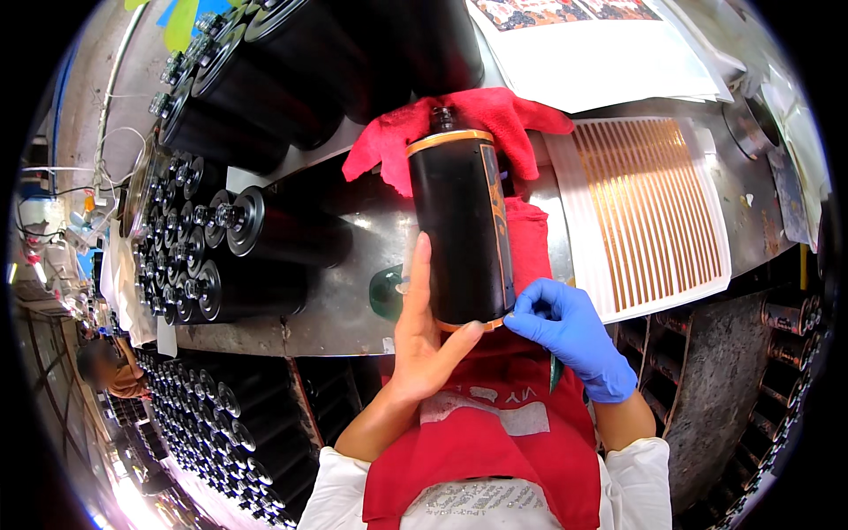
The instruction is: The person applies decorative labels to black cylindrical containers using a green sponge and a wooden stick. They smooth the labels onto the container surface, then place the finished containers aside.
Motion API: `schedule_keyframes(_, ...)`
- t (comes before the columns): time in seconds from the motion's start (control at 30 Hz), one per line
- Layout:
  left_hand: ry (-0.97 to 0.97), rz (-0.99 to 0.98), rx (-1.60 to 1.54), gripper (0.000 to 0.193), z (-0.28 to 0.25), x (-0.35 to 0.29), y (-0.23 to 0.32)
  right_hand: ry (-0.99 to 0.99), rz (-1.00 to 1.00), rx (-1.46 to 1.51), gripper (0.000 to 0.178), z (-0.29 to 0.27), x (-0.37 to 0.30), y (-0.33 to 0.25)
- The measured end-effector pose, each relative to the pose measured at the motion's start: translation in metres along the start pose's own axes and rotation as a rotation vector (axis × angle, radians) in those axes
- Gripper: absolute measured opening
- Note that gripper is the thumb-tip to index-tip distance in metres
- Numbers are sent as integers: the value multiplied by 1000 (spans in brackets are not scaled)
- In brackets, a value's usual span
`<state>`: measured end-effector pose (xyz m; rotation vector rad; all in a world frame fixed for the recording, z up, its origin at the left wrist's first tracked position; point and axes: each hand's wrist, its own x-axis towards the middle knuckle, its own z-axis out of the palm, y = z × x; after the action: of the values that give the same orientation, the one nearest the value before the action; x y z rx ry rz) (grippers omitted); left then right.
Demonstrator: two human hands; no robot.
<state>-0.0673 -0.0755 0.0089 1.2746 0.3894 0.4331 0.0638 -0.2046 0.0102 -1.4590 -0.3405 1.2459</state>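
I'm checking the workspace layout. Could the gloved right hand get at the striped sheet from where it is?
Probably yes: the right hand sits just beside the striped sheet, with nothing between them.

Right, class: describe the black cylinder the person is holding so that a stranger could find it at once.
Start at the metal workbench and find the red cloth at its middle. The black cylinder lies on it, between the bare left hand and blue-gloved right hand. Unlike the stacked black cylinders to the left, it has orange bands.

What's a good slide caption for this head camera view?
Bare left hand and blue-gloved right hand steady a black cylinder lying on a red cloth.
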Motion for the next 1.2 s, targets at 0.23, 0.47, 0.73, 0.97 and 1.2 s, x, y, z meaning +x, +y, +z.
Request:
schedule_keyframes(0.23,72,90,236,89,4,2,-8,4,-17,-15,15,0,2,3)
schedule_keyframes(0.47,43,6,140,91,1,1,-2,2,-28,12,14,0,0,0)
schedule_keyframes(0.73,36,27,-81,92,3,1,0,18,-1,9,14,1,-1,-4)
schedule_keyframes(0.97,99,-1,128,93,11,3,4,114,-18,649,29,-47,16,20)
schedule_keyframes(1.2,87,226,750,108,12,8,6,275,-65,620,37,-58,-14,21)
